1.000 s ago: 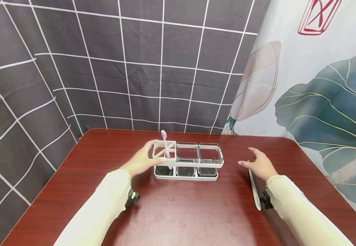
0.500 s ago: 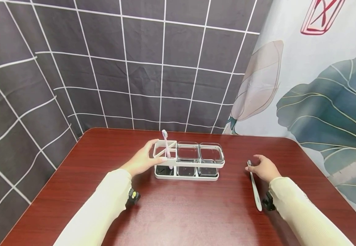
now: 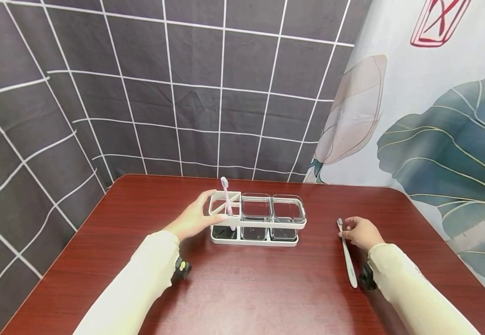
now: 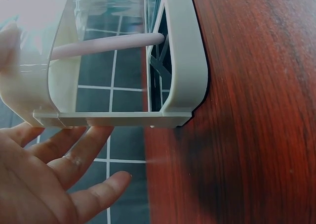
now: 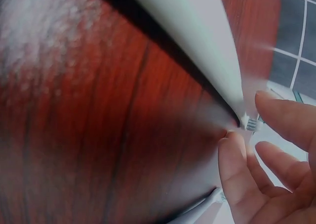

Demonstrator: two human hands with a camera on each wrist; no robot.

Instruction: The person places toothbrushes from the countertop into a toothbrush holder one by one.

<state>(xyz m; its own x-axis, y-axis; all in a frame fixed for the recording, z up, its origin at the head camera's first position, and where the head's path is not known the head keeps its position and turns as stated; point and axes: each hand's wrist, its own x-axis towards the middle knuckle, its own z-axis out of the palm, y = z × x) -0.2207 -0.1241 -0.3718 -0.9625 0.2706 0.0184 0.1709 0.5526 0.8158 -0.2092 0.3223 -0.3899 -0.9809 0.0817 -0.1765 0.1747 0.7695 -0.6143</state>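
Note:
In the head view, my left hand [image 3: 196, 217] grips the left end of a white toothbrush holder [image 3: 272, 224], thumb along its front rail. The left wrist view shows my fingertips [image 4: 101, 132] against its end wall. A pink toothbrush [image 3: 227, 200] leans in the holder's left, divided compartment; two clear cups [image 3: 256, 217] fill the others. On the right lies a white toothbrush [image 3: 348, 260], its head pointing away from me. My right hand [image 3: 363, 232] is at its neck. In the right wrist view, thumb [image 5: 286, 117] and index finger stand apart around the neck.
The reddish-brown wooden table [image 3: 242, 288] lies under everything. A dark grid-patterned cloth [image 3: 192, 107] hangs behind and to the left, and a leaf-printed cloth [image 3: 456, 153] on the right. Low in the right wrist view is a pale brush-like shape [image 5: 200, 211].
My right hand has moved right and slightly toward me, down to the white toothbrush's neck, and its thumb and fingers have drawn closer together. The left hand and holder keep their place.

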